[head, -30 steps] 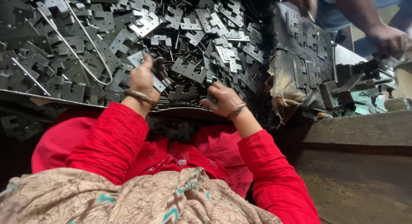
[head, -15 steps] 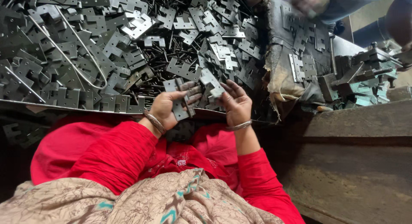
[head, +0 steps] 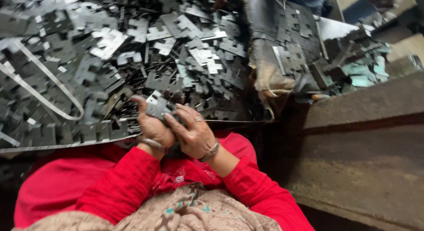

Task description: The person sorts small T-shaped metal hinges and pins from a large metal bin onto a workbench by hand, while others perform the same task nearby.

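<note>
Since the earlier frame both hands have drawn closer together and back toward the body, off the pile and onto one small bundle held between them. The left hand [head: 151, 125] is cupped palm-up, its thumb raised at about 11 o'clock, closed around a small stack of flat, dark grey stamped-metal plates with notched edges [head: 159, 108]. The right hand [head: 191, 133] lies against it from 3 o'clock, fingers curled over the near edge of the same stack, so the plates are pinched from both sides; that grip looks meant to square the pieces up edge to edge. A metal bangle sits on each wrist and a ring on the right hand, above red sleeves [head: 132, 182].

The stack sits at the near rim of a big heap of loose grey stamped plates [head: 132, 49] that fills the view from 9 to 12 o'clock, within easy reach. Pale metal strapping bands [head: 48, 87] loop over the heap at 9 o'clock. At 1 o'clock a worn sack-like container with plates [head: 282, 49] slumps beside the heap, and at 2 o'clock lie greenish metal pieces [head: 362, 72]. A rusty dark steel bench edge [head: 362, 138] runs across 3 to 4 o'clock.
</note>
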